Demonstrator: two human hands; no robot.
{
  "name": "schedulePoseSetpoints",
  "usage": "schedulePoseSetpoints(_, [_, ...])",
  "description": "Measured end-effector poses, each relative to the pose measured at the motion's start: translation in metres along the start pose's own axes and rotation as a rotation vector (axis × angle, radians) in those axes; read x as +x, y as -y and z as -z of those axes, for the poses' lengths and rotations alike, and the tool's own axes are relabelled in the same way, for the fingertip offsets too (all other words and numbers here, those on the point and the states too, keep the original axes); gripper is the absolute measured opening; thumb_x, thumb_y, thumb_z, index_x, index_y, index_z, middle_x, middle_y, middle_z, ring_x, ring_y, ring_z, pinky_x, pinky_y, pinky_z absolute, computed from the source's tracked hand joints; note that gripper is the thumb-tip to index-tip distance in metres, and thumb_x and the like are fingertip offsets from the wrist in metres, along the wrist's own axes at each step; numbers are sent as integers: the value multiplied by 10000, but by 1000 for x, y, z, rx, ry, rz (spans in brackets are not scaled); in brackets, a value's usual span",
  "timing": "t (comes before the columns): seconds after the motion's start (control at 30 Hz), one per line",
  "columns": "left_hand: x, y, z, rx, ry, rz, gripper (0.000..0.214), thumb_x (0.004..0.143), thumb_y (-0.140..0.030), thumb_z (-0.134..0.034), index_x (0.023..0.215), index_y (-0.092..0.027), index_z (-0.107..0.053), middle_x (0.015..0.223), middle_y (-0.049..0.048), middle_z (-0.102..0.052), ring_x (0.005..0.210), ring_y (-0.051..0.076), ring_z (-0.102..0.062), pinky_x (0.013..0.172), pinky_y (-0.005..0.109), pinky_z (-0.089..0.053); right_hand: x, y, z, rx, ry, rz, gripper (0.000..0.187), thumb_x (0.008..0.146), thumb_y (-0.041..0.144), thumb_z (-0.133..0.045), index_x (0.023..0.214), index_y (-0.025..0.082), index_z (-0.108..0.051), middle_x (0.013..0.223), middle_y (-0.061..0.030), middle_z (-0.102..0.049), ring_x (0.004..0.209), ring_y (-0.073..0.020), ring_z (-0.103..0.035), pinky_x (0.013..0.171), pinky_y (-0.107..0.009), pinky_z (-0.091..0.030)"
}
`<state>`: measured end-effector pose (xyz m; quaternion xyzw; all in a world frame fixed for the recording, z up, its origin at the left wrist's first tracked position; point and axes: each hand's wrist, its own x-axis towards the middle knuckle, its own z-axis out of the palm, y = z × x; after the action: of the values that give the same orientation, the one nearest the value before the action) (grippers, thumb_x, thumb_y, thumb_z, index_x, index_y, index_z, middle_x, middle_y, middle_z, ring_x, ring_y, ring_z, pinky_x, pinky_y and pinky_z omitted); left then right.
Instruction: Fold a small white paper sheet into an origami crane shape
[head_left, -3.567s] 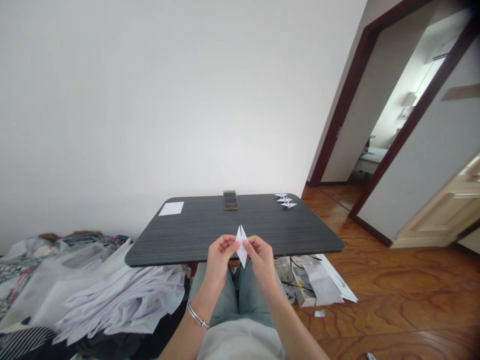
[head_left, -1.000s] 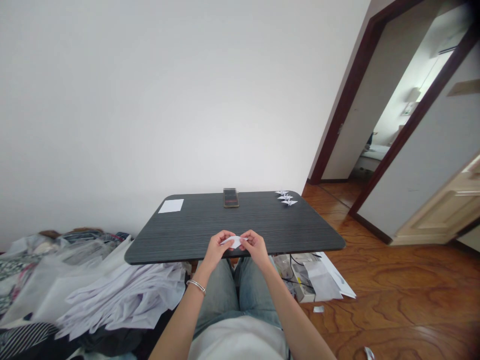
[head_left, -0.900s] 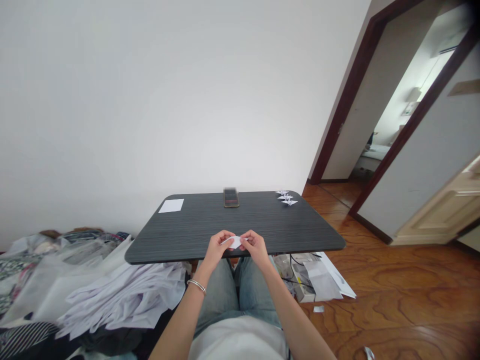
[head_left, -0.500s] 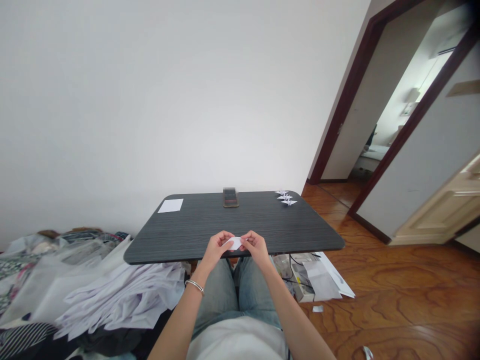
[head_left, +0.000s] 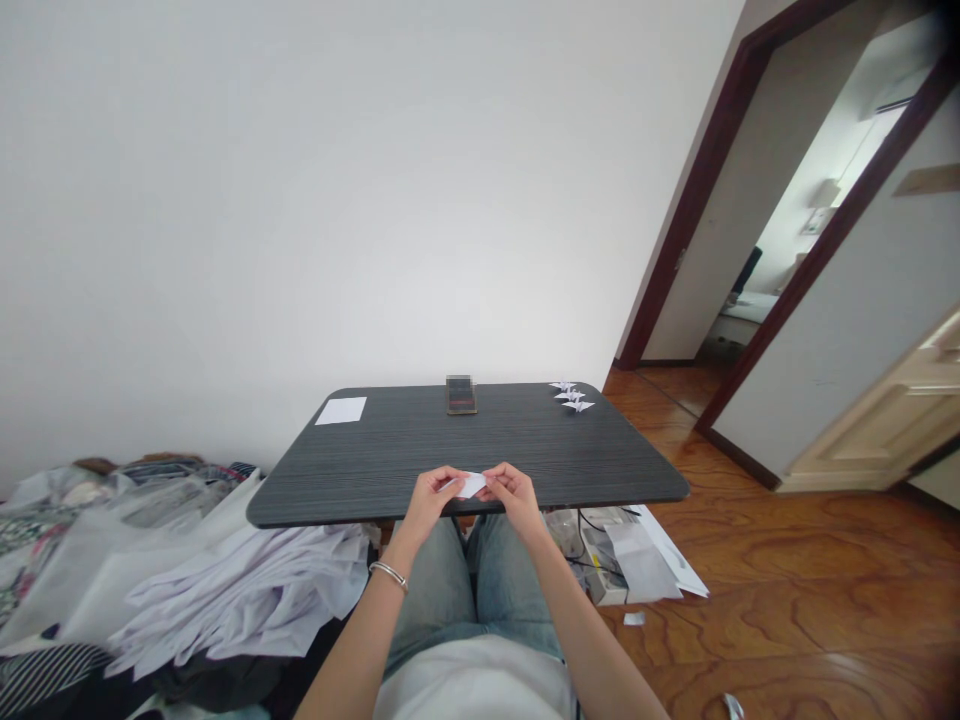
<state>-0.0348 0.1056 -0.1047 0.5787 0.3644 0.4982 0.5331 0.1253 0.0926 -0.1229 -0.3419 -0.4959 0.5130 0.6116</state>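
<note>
A small folded piece of white paper [head_left: 471, 485] lies flat at the near edge of the dark wood-grain table [head_left: 375, 470]. My left hand [head_left: 429, 497] pinches its left end and my right hand [head_left: 512, 493] pinches its right end, fingers curled on the paper. A thin bracelet circles my left wrist. Both forearms reach out over my jeans-clad lap.
A white paper sheet [head_left: 341, 410] lies at the table's far left, a phone [head_left: 460, 394] at the far middle, three folded paper cranes [head_left: 571, 396] at the far right. Piled clothes and bags [head_left: 187, 590] fill the left. Papers and a box [head_left: 637, 565] lie on the wooden floor.
The folded paper, held upright in the air 3.6 s ago, now lies flat at the table edge. Over the last second my hands have barely shifted on it.
</note>
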Motion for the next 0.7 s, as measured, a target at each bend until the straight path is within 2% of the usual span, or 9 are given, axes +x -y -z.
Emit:
schedulePoseSetpoints(0.3, [-1,-3,-6,38,8,5,208,629,-295,-706,710,-109,-663,599,21,-630,533,121,-538,519,222,-427,3,-2,-4,-26,-7,-28,246,627,313,-730,793,178,-608,657,-2,-682,571,-152,-634,565,-267,-535])
schedulePoseSetpoints(0.43, [0,-2,-5,39,-5,2,207,643,-300,-694,721,-111,-667,616,27,-634,548,122,-540,530,222,-434,5,-5,-3,-18,-19,-43,218,635,329,-717,752,173,-620,647,-11,-687,564,-155,-634,565,-276,-543])
schedulePoseSetpoints(0.7, [0,-2,-3,18,-9,5,228,650,-313,-685,756,-112,-676,665,40,-657,573,130,-553,554,231,-445,4,-3,3,45,33,-74,222,658,336,-685,798,171,-637,684,-12,-697,596,-155,-651,619,-298,-559])
